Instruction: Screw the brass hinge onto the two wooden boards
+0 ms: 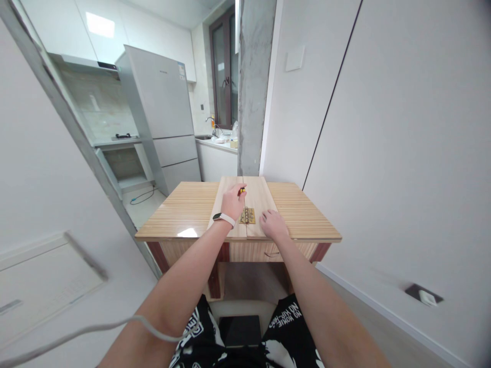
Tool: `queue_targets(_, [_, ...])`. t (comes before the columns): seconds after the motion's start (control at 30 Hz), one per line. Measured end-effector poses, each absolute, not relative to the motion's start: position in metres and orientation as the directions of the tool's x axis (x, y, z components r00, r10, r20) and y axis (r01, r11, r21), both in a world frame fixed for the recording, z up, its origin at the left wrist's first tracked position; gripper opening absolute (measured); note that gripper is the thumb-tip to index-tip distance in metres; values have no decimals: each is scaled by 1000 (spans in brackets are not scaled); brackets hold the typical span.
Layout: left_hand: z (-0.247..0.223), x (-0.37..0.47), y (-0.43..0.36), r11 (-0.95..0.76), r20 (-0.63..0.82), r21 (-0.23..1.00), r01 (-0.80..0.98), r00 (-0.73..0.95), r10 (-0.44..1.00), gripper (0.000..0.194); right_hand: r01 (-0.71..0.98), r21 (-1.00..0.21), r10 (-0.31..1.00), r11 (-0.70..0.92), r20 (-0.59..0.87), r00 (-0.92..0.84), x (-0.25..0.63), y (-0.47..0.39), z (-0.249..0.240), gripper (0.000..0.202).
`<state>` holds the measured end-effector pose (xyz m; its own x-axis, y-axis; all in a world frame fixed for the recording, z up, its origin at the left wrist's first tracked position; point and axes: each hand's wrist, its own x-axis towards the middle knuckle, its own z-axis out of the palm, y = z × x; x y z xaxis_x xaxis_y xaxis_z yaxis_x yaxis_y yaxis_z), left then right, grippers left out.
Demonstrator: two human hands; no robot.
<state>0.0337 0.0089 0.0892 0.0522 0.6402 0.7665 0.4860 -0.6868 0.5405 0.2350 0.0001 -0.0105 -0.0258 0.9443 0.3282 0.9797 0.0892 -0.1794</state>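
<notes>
Two pale wooden boards (258, 191) lie side by side on the table, with a narrow seam between them. A brass hinge (247, 215) lies open across the seam near their front end. Above the far part of the seam, my left hand (231, 201) is closed around a screwdriver (241, 191) with a red, black and yellow handle; its tip is hidden. My right hand (273, 224) rests on the right board, to the right of the hinge. Its fingers are curled in, and anything under them is hidden.
The striped wooden table (184, 207) has a drawer (268, 251) under its front edge. A white wall (383, 128) stands close on the right. A grey cable (115, 323) crosses near my left arm. Behind stand a fridge (164, 97) and a kitchen counter (218, 158).
</notes>
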Motion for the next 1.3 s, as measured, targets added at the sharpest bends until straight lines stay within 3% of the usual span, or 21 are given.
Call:
queue_targets(0.47, [90,32,6,-659,766,539,524,20,643,13,981,-181,955,75,295,-19,233,-2,-7,38])
queue_targets(0.8, [89,32,6,-702,769,513,494,100,631,27,982,-171,959,79,282,-28,232,-3,-5,39])
queue_targets(1.3, [89,31,8,-636,751,564,526,-7,660,16,982,-171,959,75,283,-24,233,-4,-5,39])
